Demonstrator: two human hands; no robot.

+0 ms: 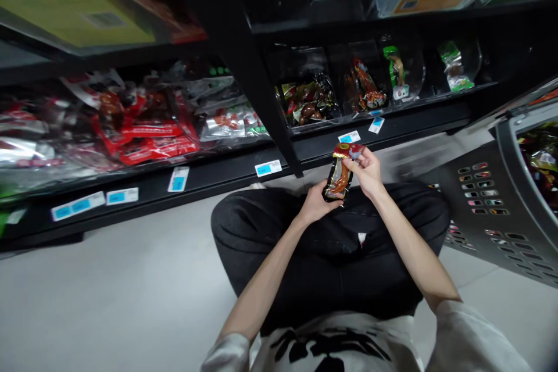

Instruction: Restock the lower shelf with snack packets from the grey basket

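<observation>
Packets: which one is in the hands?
The red-topped packet: left hand and right hand hold it off the shelf, where other packets lie.

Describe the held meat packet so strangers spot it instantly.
At the black shelving, find the dark trousers. Over them, left hand and right hand hold the meat packet: red-and-gold top, black edges. Unlike the shelved packets, it's held.

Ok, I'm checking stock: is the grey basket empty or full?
Not empty: packets show inside the basket. How full, I cannot tell; the frame crops it.
</observation>
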